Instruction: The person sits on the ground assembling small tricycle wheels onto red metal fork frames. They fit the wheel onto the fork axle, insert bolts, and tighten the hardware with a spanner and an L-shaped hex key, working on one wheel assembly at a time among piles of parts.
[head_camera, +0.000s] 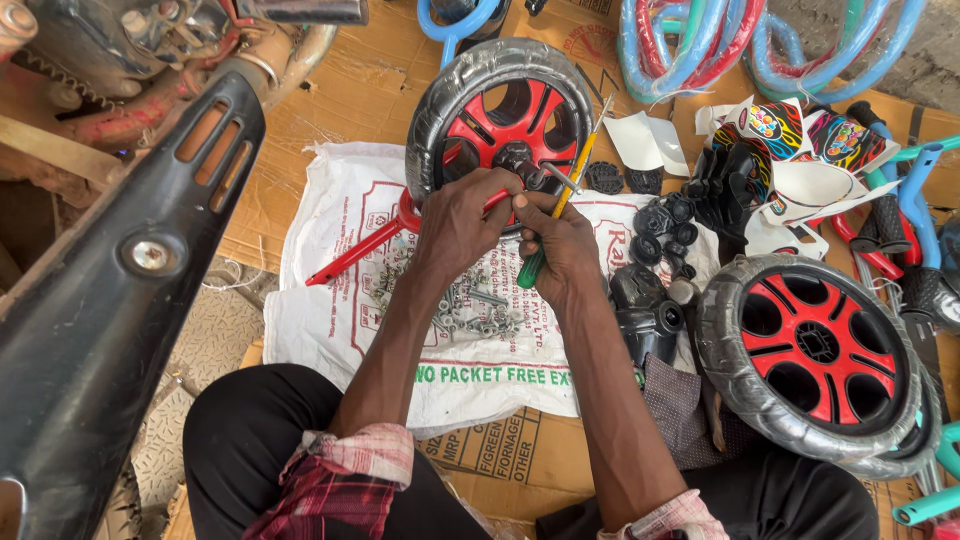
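Observation:
A small wheel with red spokes and a plastic-wrapped black tyre stands upright at the top centre, fitted to a red metal fork. My left hand grips the fork and hub area from the left. My right hand is closed on a screwdriver with a green and yellow handle, its tip pointing up past the wheel. Both hands meet at the wheel's hub. A pile of small screws and bolts lies on the white sack under my hands.
A second red-spoked wheel lies flat at the right. Black plastic caps and parts lie beside it, with colourful stickered pieces behind. Bundled blue and red tubes lie at the top. A black motorcycle panel fills the left.

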